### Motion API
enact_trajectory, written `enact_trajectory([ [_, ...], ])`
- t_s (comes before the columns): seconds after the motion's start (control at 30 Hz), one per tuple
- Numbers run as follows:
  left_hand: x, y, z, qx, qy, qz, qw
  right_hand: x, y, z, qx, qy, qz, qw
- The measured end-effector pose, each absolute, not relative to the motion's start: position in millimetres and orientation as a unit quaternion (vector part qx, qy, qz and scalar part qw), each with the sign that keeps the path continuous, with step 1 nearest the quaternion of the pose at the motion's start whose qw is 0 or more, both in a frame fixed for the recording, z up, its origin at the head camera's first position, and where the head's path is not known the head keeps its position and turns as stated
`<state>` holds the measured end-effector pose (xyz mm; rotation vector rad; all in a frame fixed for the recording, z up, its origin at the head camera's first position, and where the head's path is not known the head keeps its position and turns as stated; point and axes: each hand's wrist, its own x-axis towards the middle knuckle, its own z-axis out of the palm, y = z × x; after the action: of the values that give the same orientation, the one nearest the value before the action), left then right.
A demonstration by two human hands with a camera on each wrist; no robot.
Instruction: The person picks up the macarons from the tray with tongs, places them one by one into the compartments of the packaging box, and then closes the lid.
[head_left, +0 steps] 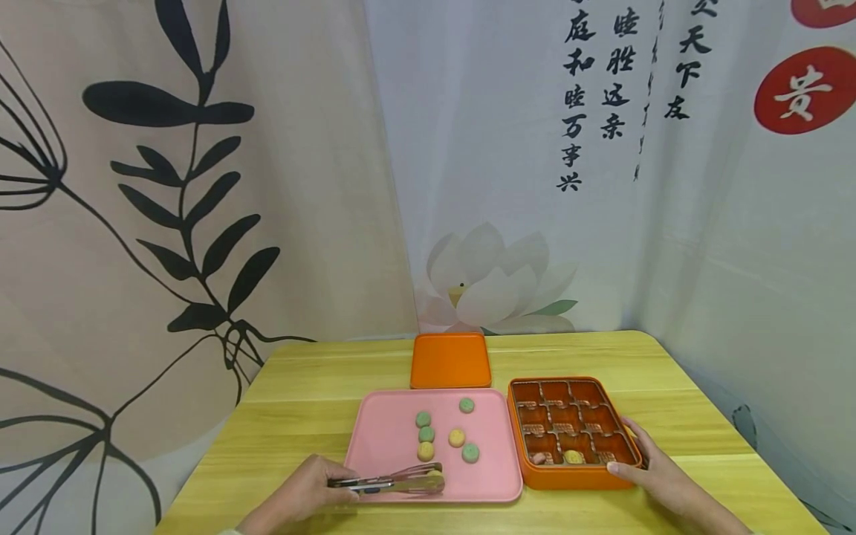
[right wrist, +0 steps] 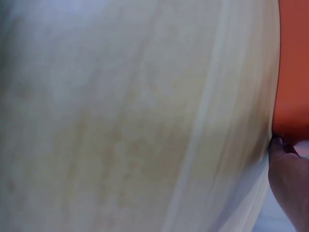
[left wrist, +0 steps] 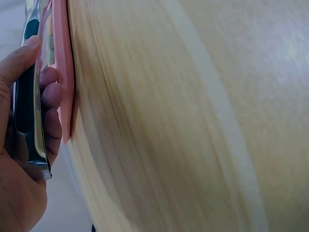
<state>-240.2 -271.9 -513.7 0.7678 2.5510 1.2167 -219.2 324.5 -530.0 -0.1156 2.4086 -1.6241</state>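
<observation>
My left hand (head_left: pixel 310 484) grips a pair of metal tongs (head_left: pixel 381 483) with dark handle inlays, low over the front of a pink tray (head_left: pixel 374 423). A small round yellow pastry-like piece (head_left: pixel 435 474) lies at the tongs' tips, partly hidden by them. Several green pieces, one of them at the back (head_left: pixel 467 405), and more yellow ones (head_left: pixel 457 438) sit on the tray. My right hand (head_left: pixel 658 472) holds the front right corner of an orange box (head_left: pixel 575 479), thumb at the front. Inside its divided insert, a pinkish piece (head_left: pixel 538 458) occupies the front left compartment and a yellow piece (head_left: pixel 574 457) the front middle.
Behind the tray lies a flat orange lid (head_left: pixel 451 360). The box stands close against the tray's right side. Everything is on a yellow wood-grain table (head_left: pixel 301 386), with printed curtains (head_left: pixel 321 186) behind and beside it.
</observation>
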Motion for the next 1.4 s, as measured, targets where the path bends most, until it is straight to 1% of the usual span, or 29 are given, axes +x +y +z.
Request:
enact_trajectory([
  [0.37, -239.5, -279.3, -514.9, 0.251, 0.877, 0.397, 0.097, -219.0, 324.9, -529.3, -0.032, 0.836, -0.536, 0.114],
  [0.93, -236.5, -281.2, -513.5, 0.233, 0.870, 0.420, 0.113, -219.0, 325.4, -530.5, -0.034, 0.841, -0.528, 0.110],
  [1.4, -236.8, -281.3, -514.9, 0.230, 0.868, 0.426, 0.112, -217.7, 323.6, -529.0, -0.038, 0.837, -0.535, 0.109],
])
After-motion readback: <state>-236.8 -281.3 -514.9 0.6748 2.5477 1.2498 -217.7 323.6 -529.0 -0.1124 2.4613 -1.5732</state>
